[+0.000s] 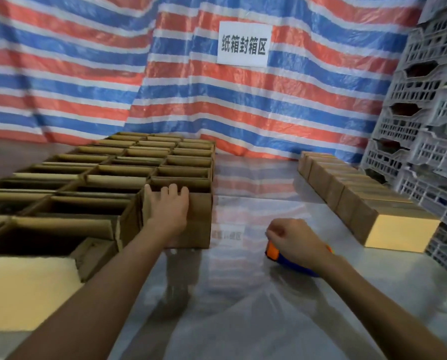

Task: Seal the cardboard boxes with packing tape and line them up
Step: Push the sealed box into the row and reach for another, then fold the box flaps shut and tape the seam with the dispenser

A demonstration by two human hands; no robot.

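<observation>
You have the work split by side, and it reads sensibly: the unsealed boxes (139,162) stand packed in a block on the left of the table (243,307), flaps up. The sealed boxes (347,188) run in a single row along the right, just in front of the stacked grey crates (425,126), so the bare strip between them seems to be your taping spot. Your left hand (169,206) is on the open box (199,219) at the block's near right corner. Its palm lies flat on the near wall, and its fingers (173,189) hook over the top edge, gripping that wall; this looks like the hold for pulling the box out into the strip. Your right hand (295,240) is closed in a fist around the orange and blue tape dispenser (273,252), which rests low on the table, close to your body and well apart from the open box. It sits ready for when the flaps are folded down.
</observation>
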